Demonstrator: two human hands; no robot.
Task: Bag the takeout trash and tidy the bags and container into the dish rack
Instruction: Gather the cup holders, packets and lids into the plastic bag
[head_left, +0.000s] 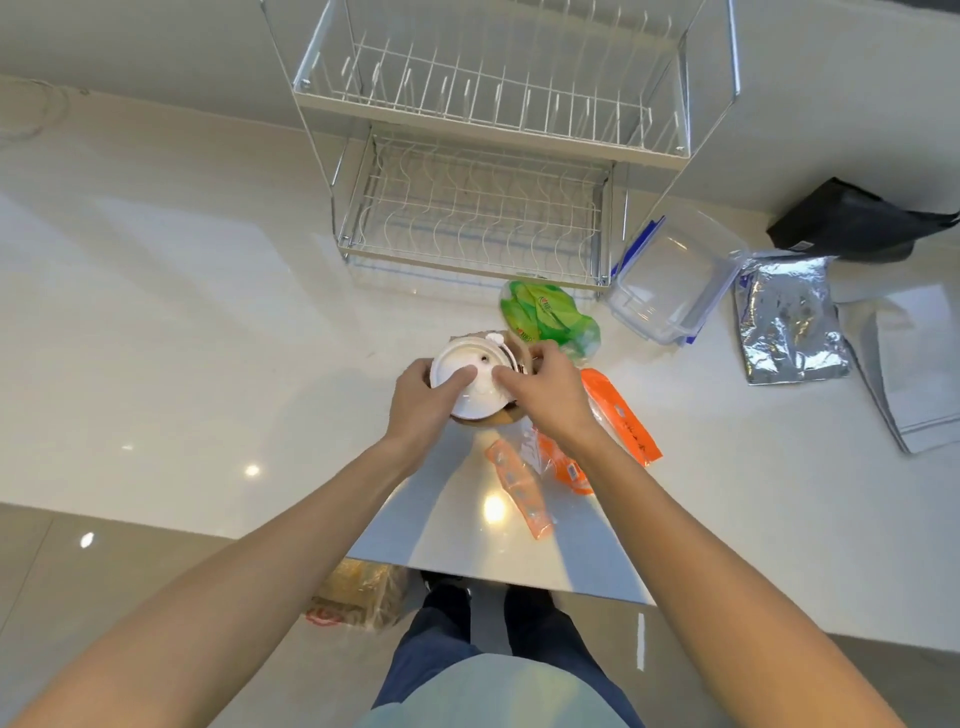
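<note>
At the centre of the frame, both hands close on a round takeout bowl (475, 382) with a white lid: the left hand (421, 400) curls round its left rim, thumb flat on the lid, while the right hand (545, 389) presses a thumb on top and hooks fingers over the right edge. Orange packets (623, 421) and a green bag (548, 317) lie just beside it on the white surface (208, 312); their print is too blurred to read. The clear container (670, 280) rests beside the dish rack (483, 208), upper centre.
</note>
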